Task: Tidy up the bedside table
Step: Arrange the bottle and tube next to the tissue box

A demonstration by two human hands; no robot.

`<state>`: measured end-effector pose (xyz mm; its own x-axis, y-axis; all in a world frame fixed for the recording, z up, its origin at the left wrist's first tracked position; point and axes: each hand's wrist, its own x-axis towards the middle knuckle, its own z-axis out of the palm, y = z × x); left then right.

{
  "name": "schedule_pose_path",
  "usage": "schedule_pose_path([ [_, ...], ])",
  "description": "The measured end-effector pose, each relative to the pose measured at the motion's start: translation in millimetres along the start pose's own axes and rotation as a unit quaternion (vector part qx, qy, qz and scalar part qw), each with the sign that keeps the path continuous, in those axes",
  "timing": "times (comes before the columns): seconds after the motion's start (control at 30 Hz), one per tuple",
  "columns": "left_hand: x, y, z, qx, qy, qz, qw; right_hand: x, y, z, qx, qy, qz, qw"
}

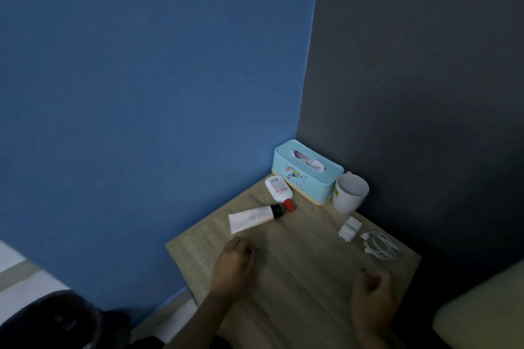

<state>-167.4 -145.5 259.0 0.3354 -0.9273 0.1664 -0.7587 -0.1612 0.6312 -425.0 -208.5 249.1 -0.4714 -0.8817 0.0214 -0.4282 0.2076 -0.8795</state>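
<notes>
The wooden bedside table stands in the corner. A white tube with a black cap lies on its side left of centre. Beside it lies a white bottle with a red cap. A light blue tissue box sits at the back, a white mug to its right. A white charger plug and a coiled white cable lie on the right. My left hand hovers just below the tube, fingers loosely curled, holding nothing. My right hand is over the front right, fingers curled, empty.
A blue wall is on the left and a dark grey wall on the right. A pale pillow or mattress edge lies at the lower right. A dark object sits at the lower left on the floor.
</notes>
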Motion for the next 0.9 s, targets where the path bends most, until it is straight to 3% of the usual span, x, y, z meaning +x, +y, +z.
schedule_pose_path([
  [0.2, -13, -14, -23, 0.01, 0.03, -0.017, 0.999, -32, 6, -3, -0.079, -0.16, -0.025, 0.984],
  [0.4, -7, -25, -38, 0.002, 0.042, -0.025, 0.999, -44, -12, 7, -0.112, -0.233, -0.088, 0.962],
  [0.73, 7, -53, -53, 0.012, 0.048, -0.045, 0.998, -53, -11, 28, -0.16, -0.237, -0.129, 0.949],
  [0.9, 1, -61, -45, -0.001, 0.035, -0.057, 0.998, -52, -33, 39, -0.25, -0.296, -0.223, 0.894],
])
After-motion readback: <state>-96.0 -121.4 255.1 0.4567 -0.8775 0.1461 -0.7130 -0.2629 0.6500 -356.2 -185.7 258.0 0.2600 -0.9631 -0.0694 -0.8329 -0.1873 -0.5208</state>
